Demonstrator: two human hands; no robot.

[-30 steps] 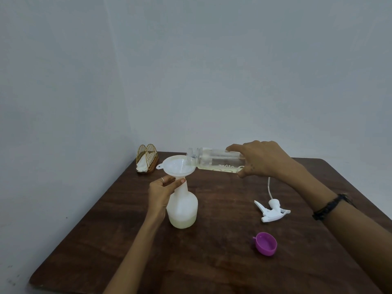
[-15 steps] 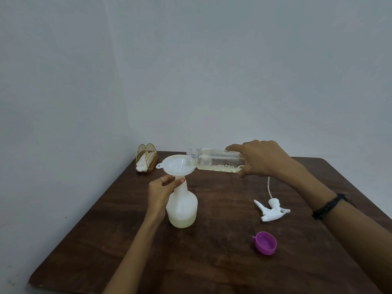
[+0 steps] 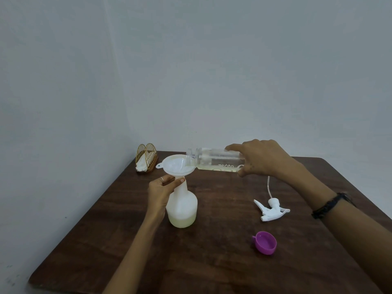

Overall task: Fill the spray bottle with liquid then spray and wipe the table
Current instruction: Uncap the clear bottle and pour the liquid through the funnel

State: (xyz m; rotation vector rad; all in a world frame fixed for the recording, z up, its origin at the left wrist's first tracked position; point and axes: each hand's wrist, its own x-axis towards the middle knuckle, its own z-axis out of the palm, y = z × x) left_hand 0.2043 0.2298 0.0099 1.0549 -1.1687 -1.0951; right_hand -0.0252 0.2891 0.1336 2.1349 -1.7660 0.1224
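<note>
Right hand (image 3: 262, 159) wrapped round clear plastic bottle (image 3: 214, 159) held sideways at frame centre, mouth over white plastic funnel (image 3: 177, 166), left hand (image 3: 161, 190) pinching neck of translucent white spray bottle (image 3: 182, 206), upright, part-filled with pale liquid, dark wooden surface (image 3: 212, 262), white trigger sprayer head (image 3: 270, 210) lying right of centre, purple cap (image 3: 265, 242) below it

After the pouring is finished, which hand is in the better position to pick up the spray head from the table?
Right. The spray head lies on the right hand's side, nearly below it. The left hand holds the spray bottle's neck under the funnel, steadying it.
</note>
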